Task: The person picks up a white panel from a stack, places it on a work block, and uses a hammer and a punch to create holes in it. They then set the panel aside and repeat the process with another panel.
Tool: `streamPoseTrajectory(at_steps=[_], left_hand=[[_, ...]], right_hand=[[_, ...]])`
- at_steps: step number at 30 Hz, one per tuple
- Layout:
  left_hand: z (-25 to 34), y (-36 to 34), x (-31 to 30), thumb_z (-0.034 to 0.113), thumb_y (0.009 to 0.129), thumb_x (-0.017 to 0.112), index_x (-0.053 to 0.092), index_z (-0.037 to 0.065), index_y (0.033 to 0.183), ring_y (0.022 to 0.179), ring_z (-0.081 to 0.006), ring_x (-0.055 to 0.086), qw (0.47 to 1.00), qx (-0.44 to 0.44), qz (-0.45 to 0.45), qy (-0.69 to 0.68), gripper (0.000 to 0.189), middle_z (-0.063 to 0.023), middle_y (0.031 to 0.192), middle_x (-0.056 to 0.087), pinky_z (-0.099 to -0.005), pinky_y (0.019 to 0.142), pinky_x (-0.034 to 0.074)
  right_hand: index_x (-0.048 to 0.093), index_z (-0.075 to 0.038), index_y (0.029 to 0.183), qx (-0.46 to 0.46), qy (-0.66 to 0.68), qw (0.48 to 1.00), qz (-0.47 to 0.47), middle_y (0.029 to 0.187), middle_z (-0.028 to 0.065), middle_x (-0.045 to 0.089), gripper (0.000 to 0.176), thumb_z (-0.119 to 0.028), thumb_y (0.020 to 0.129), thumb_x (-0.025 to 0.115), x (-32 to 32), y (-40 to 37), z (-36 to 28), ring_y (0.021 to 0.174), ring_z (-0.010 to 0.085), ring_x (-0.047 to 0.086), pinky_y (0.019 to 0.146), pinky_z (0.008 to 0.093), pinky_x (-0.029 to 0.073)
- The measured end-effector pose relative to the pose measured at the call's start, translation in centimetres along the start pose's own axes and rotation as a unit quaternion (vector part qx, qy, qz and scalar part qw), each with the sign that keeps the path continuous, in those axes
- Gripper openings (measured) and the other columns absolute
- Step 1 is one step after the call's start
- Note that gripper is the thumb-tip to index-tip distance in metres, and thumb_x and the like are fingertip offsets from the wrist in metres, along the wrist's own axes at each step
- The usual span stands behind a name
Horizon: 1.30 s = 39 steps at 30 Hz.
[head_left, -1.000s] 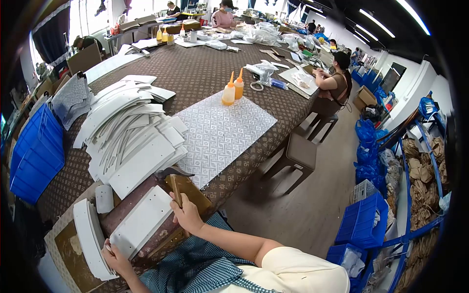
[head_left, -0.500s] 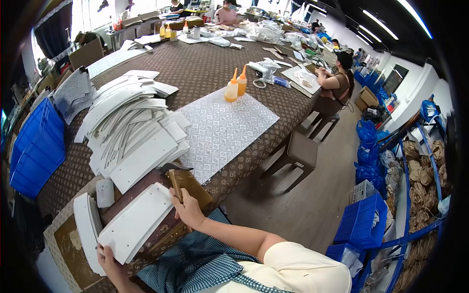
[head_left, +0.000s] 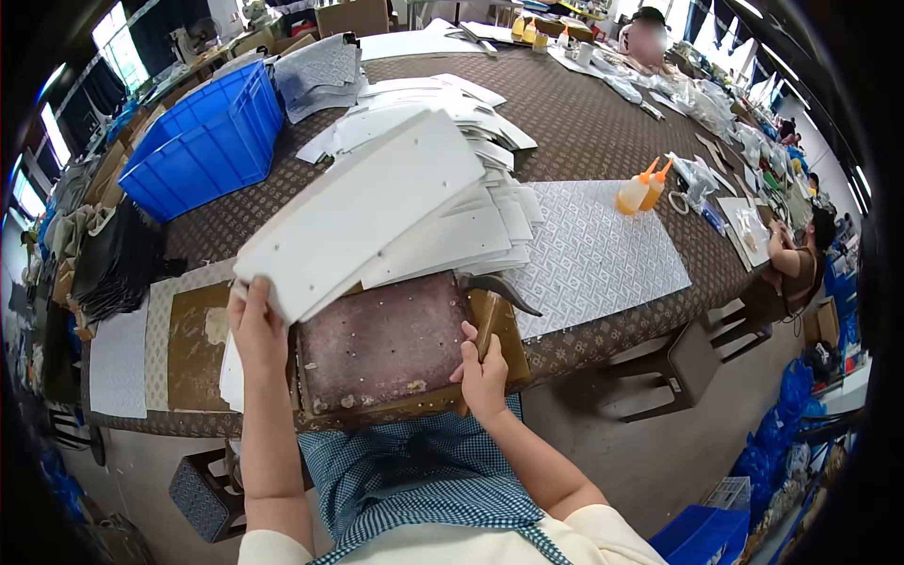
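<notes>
My left hand [head_left: 256, 315] grips the lower left end of a long white panel [head_left: 363, 212] with small holes, raised at a slant above the dark red work block [head_left: 381, 344]. My right hand [head_left: 483, 369] is wrapped round the wooden handle of a hammer-like tool [head_left: 489, 325] at the block's right edge; its dark curved head points right. Behind the raised panel, a fanned pile of white panels [head_left: 452, 235] lies on the patterned table. Part of another white piece [head_left: 231, 377] shows beside my left wrist.
A blue crate [head_left: 202, 146] stands at the back left. Two glue bottles [head_left: 636, 191] with orange tips stand on a grey patterned sheet [head_left: 603, 254]. Stools [head_left: 673, 372] are at the right table edge, where a person [head_left: 800, 259] sits. Another person is at the far side.
My left hand has lifted the white panel up and away, baring the work block. My right hand still holds the tool. The view has turned left.
</notes>
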State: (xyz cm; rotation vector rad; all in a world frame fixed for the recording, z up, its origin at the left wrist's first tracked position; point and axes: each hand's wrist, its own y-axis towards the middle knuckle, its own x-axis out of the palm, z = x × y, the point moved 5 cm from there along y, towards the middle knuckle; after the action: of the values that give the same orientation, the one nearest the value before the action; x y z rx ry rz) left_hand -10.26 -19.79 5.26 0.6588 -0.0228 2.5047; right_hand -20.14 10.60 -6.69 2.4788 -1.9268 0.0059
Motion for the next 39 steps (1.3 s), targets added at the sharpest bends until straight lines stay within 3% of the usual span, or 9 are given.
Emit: streamPoseTrajectory(at_steps=[4,6,7,10,14,18,23,32,39], left_hand=[[-1.3,9.8,7.5,0.020,0.098,0.062,0.058,0.009,0.085,0.043,-0.0059,0.032,0.997,-0.007,-0.078,0.011,0.018,0.0053,0.062,0.044,-0.0243,0.043,0.025],[-2.5,16.2,9.8,0.029,0.102,0.055,0.057,0.002,0.108,0.063,-0.0141,0.059,0.996,-0.030,-0.075,0.033,0.028,-0.0106,0.096,0.068,-0.0301,0.056,0.047],[-2.2,17.2,10.7,0.030,0.103,0.053,0.051,-0.003,0.123,0.075,-0.0232,0.068,0.996,-0.051,-0.062,0.041,0.039,-0.0164,0.118,0.064,-0.0340,0.058,0.052],[-2.5,16.1,10.4,0.026,0.104,0.051,0.048,0.002,0.134,0.069,-0.0162,0.064,0.995,-0.040,-0.058,0.074,0.039,-0.0154,0.124,0.063,-0.0315,0.056,0.050],[-5.4,12.5,2.3,0.021,0.100,0.058,0.063,0.001,0.122,0.077,-0.0128,0.063,0.963,0.022,-0.084,0.256,0.031,-0.0109,0.112,0.067,-0.0274,0.066,0.049],[-4.3,7.5,-7.2,0.030,0.090,0.070,0.063,-0.002,0.125,0.102,-0.0233,0.063,0.835,0.142,-0.055,0.529,0.048,-0.0141,0.111,0.065,-0.0334,0.091,0.048],[-1.4,2.6,-13.8,0.054,0.072,0.077,0.043,0.009,0.147,0.113,-0.0404,0.060,0.602,-0.009,-0.035,0.798,0.094,-0.0247,0.126,0.056,-0.0469,0.092,0.049],[-0.5,2.1,-14.5,0.060,0.070,0.071,0.044,0.006,0.145,0.117,-0.0393,0.059,0.631,-0.082,-0.063,0.769,0.096,-0.0246,0.128,0.059,-0.0462,0.096,0.048],[1.6,3.9,-16.7,0.047,0.072,0.076,0.046,-0.002,0.144,0.119,-0.0296,0.060,0.814,-0.053,-0.032,0.578,0.091,-0.0246,0.135,0.057,-0.0378,0.100,0.046]], right_hand=[[0.053,0.004,0.121,0.002,-0.002,1.000,-0.008,0.115,0.0126,0.067,0.028,-0.014,0.101,0.052,-0.1,0.1,0.2,0.053,0.0120,0.062,0.052,0.0275,0.052],[0.053,0.005,0.121,0.011,-0.012,1.000,-0.018,0.116,0.0125,0.067,0.028,-0.015,0.101,0.053,-0.1,0.1,0.0,0.053,0.0123,0.062,0.052,0.0275,0.052],[0.053,0.005,0.121,0.016,-0.017,1.000,-0.021,0.116,0.0125,0.067,0.028,-0.015,0.101,0.053,-0.1,0.1,0.0,0.053,0.0124,0.062,0.052,0.0275,0.052],[0.053,0.004,0.122,0.015,0.001,1.000,-0.012,0.112,0.0111,0.068,0.029,-0.015,0.100,0.053,-0.1,0.2,0.1,0.053,0.0125,0.062,0.052,0.0274,0.052],[0.054,0.004,0.122,0.021,-0.009,1.000,-0.018,0.108,0.0097,0.067,0.028,-0.014,0.100,0.054,-0.2,0.0,-0.4,0.054,0.0122,0.061,0.052,0.0273,0.053],[0.055,0.003,0.121,0.027,-0.014,0.999,-0.030,0.108,0.0093,0.067,0.027,-0.013,0.100,0.053,-0.1,0.2,-0.5,0.054,0.0118,0.061,0.052,0.0271,0.053],[0.052,0.006,0.122,0.017,-0.006,0.999,-0.033,0.119,0.0110,0.066,0.028,-0.013,0.101,0.051,0.0,0.3,-0.4,0.054,0.0118,0.061,0.051,0.0263,0.052],[0.046,0.004,0.115,-0.005,-0.012,0.999,-0.037,0.126,0.0178,0.064,0.025,-0.019,0.104,0.047,0.4,0.6,0.3,0.051,0.0098,0.056,0.048,0.0223,0.049],[0.049,0.003,0.112,0.008,-0.011,1.000,-0.027,0.122,0.0161,0.066,0.025,-0.021,0.104,0.049,0.2,0.5,0.4,0.051,0.0091,0.056,0.048,0.0224,0.048]])
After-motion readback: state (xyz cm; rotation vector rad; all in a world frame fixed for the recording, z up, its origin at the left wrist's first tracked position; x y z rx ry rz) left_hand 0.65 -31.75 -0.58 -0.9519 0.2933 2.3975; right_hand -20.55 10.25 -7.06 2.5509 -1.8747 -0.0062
